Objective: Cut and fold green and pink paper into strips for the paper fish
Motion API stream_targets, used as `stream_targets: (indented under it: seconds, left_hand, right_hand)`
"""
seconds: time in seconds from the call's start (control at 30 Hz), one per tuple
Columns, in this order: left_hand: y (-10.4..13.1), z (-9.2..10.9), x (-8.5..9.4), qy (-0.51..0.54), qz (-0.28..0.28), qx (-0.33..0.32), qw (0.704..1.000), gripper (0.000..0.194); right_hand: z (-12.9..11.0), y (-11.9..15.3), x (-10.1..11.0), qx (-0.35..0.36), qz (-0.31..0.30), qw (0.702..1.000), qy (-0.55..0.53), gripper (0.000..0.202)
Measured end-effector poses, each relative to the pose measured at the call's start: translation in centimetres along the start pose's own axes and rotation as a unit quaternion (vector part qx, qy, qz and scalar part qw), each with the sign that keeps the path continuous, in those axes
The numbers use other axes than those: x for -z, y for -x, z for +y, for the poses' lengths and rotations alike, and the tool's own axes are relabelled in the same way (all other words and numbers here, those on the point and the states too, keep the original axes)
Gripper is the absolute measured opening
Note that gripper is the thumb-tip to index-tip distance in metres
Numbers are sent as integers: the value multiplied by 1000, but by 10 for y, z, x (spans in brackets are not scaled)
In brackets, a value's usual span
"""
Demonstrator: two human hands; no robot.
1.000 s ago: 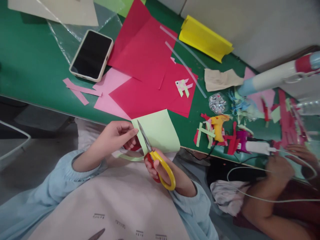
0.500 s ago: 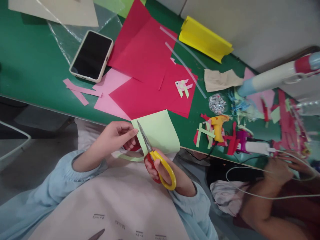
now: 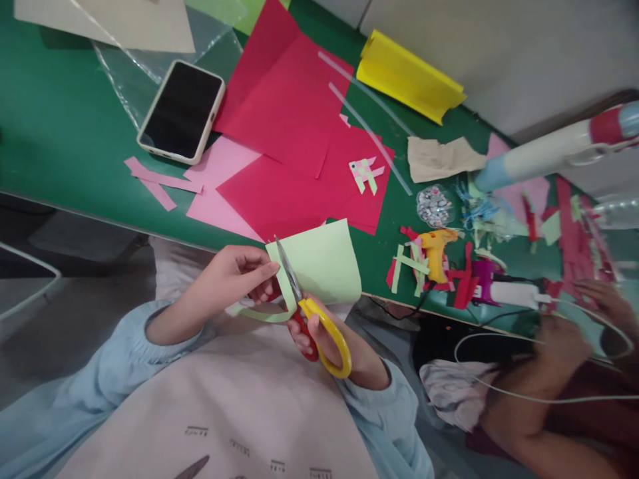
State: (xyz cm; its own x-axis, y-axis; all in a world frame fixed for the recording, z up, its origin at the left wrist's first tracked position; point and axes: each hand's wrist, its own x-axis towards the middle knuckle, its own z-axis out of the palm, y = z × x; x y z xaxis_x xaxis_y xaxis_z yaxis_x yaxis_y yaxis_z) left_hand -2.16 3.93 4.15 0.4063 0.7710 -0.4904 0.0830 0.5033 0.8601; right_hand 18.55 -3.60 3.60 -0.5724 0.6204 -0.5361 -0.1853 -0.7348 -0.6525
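Frame centre: we note left hand [image 3: 239, 273] pinches pale-green paper sheet [image 3: 324, 263] near its left edge | right hand [image 3: 323, 338] grips yellow-and-red-handled metal scissors [image 3: 308, 307] | upper left: black-screened, pale-cased rectangular phone [image 3: 182, 110]

Along the worktop's [image 3: 74, 133] near edge, the green paper [image 3: 327, 259] has slipped rightward with the left hand [image 3: 242, 274]. The tip of the scissors [image 3: 325, 319] now clears its far edge; a co-worker's hands [image 3: 565, 342] have shifted.
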Motion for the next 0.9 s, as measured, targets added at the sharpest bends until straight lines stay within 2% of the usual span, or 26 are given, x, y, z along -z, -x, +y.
stream_targets:
  seconds: [0.27, 0.43, 0.6, 0.9]
  left_hand:
    - [0, -1, 0, 6, 0, -4, 1000, 39]
    - [-1, -3, 0, 3, -3, -4, 1000, 40]
    - [0, -3, 1, -1, -5, -7, 1000, 40]
    - [-1, -2, 1, 2, -9, -6, 1000, 41]
  right_hand:
    - [-4, -1, -4, -25, 26, 999, -23, 68]
    - [-5, 0, -4, -25, 14, 999, -25, 65]
    - [-12, 3, -9, -57, 52, 997, -20, 69]
    - [-9, 1, -7, -53, 51, 997, -32, 70]
